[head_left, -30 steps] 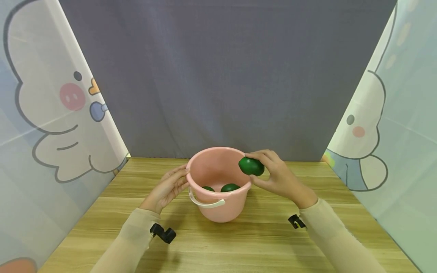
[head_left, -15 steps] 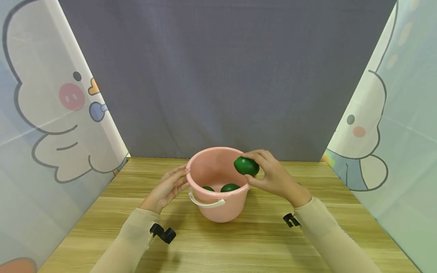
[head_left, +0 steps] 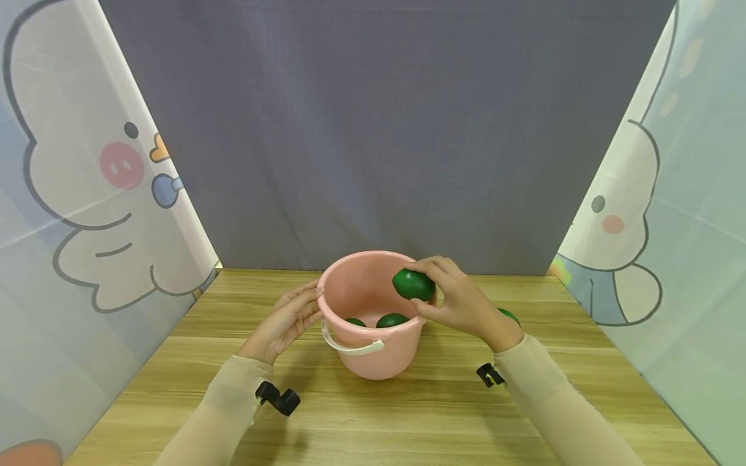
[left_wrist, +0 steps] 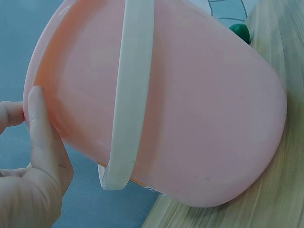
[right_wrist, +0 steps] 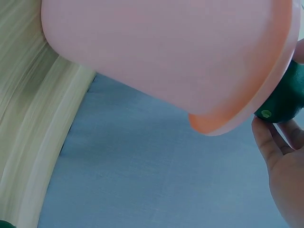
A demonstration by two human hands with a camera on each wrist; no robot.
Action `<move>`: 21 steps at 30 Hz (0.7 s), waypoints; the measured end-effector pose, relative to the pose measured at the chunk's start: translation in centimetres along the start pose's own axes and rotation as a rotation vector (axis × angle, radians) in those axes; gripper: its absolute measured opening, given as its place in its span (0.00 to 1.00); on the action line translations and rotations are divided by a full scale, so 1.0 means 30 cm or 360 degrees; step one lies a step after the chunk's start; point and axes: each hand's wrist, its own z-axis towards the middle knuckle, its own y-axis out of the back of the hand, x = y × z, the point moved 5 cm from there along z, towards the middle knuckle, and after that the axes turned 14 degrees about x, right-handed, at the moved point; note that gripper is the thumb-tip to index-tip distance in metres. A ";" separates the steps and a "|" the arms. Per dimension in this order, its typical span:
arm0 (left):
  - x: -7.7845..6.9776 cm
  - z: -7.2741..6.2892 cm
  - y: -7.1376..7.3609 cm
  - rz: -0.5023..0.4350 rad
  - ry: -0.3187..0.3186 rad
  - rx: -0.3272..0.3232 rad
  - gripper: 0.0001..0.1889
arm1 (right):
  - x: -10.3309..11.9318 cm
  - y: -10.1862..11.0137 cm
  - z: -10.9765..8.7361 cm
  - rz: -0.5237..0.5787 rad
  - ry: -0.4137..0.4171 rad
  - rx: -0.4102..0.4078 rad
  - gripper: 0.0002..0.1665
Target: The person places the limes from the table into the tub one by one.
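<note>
A pink bucket with a white handle stands upright on the table. My left hand holds its left rim, thumb at the lip and fingers against the outside, as the left wrist view shows. Over the right side of the opening, my right hand grips a dark green lime between thumb and fingers. The right wrist view shows this lime right beside the rim. Two more limes lie inside the bucket, one toward the right and one mostly hidden by the front wall.
Another lime lies on the wooden table right of the bucket, partly hidden behind my right wrist. A grey cloth hangs at the table's back edge, with cartoon-printed curtains at both sides.
My right hand has moved left with the lime, from the bucket's right rim to over its opening. The lime on the table has come into sight behind the wrist. The left hand stays put.
</note>
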 end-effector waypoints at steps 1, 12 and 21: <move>0.000 0.000 0.000 -0.0004 -0.0002 -0.0003 0.27 | -0.001 -0.002 0.001 0.0003 0.0001 0.0002 0.35; -0.002 -0.003 -0.001 0.0024 -0.0011 0.0024 0.29 | -0.003 -0.026 0.016 0.0075 0.0021 0.0019 0.32; -0.004 -0.005 0.000 0.0020 0.0009 0.0009 0.30 | -0.003 -0.039 0.021 0.0105 0.0015 0.0073 0.34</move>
